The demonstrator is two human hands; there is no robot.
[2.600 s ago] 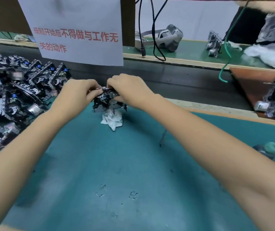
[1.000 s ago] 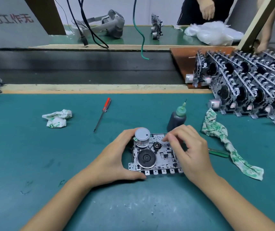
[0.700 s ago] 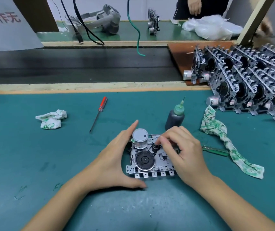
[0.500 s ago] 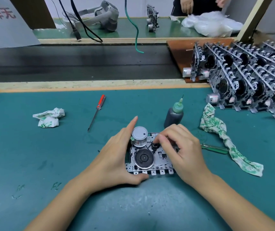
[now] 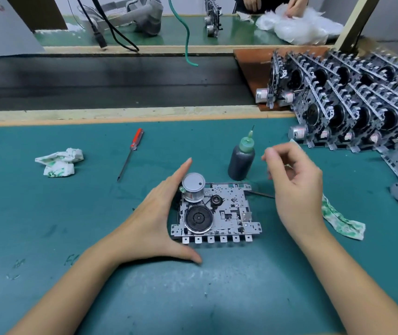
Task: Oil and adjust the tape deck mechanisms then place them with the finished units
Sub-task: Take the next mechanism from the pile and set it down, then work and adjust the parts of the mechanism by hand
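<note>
**Left hand braces the tape deck, right hand lifted beside the oil bottle**

The left hand (image 5: 154, 218) lies flat on the green mat (image 5: 48, 238), fingers straight and together, thumb spread, cupping the left edge of the tape deck mechanism (image 5: 215, 211), which lies flat at the middle of the mat. The right hand (image 5: 294, 180) hovers above the deck's right side, fingers loosely curled and blurred; whether they pinch anything I cannot tell. It hides part of a patterned rag (image 5: 343, 223) and most of a thin tool. Just behind stands the dark oil bottle (image 5: 241, 160). Finished units (image 5: 352, 112) stand in rows at the right, cut off by the frame. A red screwdriver (image 5: 131, 153) and a crumpled tissue (image 5: 59, 162) lie to the left.
</note>
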